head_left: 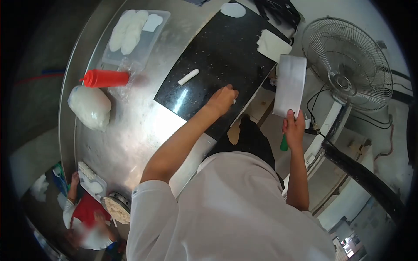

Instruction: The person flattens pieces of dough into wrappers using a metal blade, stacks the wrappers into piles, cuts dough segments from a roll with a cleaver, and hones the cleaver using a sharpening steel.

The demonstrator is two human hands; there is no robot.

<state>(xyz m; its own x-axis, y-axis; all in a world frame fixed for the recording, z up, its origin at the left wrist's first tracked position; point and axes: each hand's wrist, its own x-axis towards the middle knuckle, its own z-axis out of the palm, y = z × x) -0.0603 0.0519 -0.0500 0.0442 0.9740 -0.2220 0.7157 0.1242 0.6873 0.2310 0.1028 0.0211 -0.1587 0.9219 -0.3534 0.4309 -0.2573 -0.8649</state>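
Over the black stone slab (217,48), my left hand (223,100) is closed, its fingers curled around a small white piece (234,102) that looks like dough; most of it is hidden by the fingers. My right hand (294,126) grips a cleaver (290,85) by its green handle, the broad metal blade raised beside the slab's right edge. A short white dough stick (188,77) lies on the slab, left of my left hand. At the slab's far end sits a flat white round (233,10), and a folded white cloth (273,45) rests near its right corner.
On the metal table (126,143) are a red squeeze bottle (106,78), a bag of white dough (90,107) and a plastic tray (159,37) with several flat white pieces. A fan (348,63) stands at right. Another person (89,213) works at lower left beside a round pan (116,209).
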